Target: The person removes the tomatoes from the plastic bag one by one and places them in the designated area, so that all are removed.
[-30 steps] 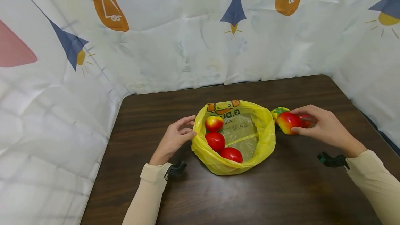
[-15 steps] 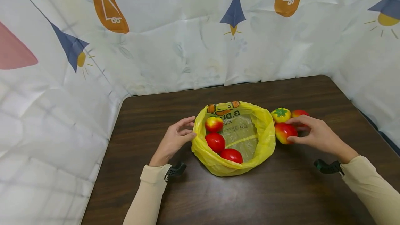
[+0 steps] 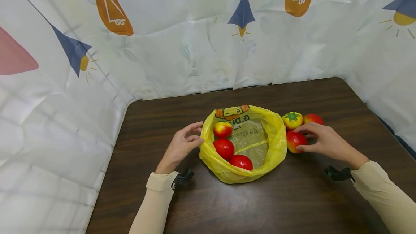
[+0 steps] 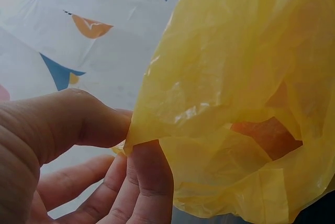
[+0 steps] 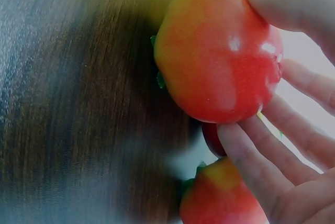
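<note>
My left hand (image 3: 182, 145) pinches the left rim of a yellow plastic bag (image 3: 276, 147), with the film between thumb and fingers in the left wrist view. The bag stands wide open, with a red-and-yellow fruit (image 3: 222, 129) and two red fruits, one in the middle (image 3: 224, 148) and one in front (image 3: 241, 162). Beside its right wall, my right hand (image 3: 328, 142) holds a round red-and-yellow fruit (image 5: 214, 56) between thumb and fingertips; small green leaves show at its end. Whether this fruit touches the table cannot be told.
Behind the held fruit lie a yellow fruit with a green leafy top (image 3: 292, 120) and a red fruit (image 3: 313, 119). The dark wooden table (image 3: 156, 118) meets a white patterned cloth (image 3: 182, 57) at the back and sides.
My right hand has moved the red-and-yellow fruit nearer to me and slightly left, uncovering the yellow fruit and the red fruit behind. My left hand has stayed at the bag's rim.
</note>
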`<act>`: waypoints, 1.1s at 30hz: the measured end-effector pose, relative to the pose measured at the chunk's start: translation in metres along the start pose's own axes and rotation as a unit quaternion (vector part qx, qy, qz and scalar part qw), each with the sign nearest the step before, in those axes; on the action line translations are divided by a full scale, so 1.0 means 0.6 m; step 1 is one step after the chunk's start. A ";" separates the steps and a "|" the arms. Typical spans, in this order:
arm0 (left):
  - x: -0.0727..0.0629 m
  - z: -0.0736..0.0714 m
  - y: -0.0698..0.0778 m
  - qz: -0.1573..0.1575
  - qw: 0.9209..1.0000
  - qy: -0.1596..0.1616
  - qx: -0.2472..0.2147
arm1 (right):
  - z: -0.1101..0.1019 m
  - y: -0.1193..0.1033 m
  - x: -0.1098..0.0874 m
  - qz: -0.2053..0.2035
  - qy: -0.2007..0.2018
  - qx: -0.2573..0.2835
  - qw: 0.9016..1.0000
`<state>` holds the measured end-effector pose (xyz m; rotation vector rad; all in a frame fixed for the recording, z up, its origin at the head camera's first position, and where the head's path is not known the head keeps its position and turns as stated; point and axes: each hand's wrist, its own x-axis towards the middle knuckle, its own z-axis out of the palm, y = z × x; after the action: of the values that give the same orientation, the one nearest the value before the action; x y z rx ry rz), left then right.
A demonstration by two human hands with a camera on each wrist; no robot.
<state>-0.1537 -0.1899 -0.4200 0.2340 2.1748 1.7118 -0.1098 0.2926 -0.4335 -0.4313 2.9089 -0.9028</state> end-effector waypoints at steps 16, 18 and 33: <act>0.000 0.000 0.001 -0.006 1.000 0.004 -0.001 | -0.027 -0.015 -0.004 -0.017 0.039 -0.012 0.999; 0.000 0.001 0.002 -0.008 1.000 0.003 -0.001 | -0.033 -0.021 -0.002 -0.027 0.052 -0.016 0.998; -0.004 0.000 0.004 0.000 1.000 -0.001 -0.010 | -0.037 -0.109 0.044 -0.142 0.068 -0.007 0.987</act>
<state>-0.1517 -0.1899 -0.4170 0.2310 2.1549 1.7318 -0.1225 0.2457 -0.3776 -0.8352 3.0284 -0.9800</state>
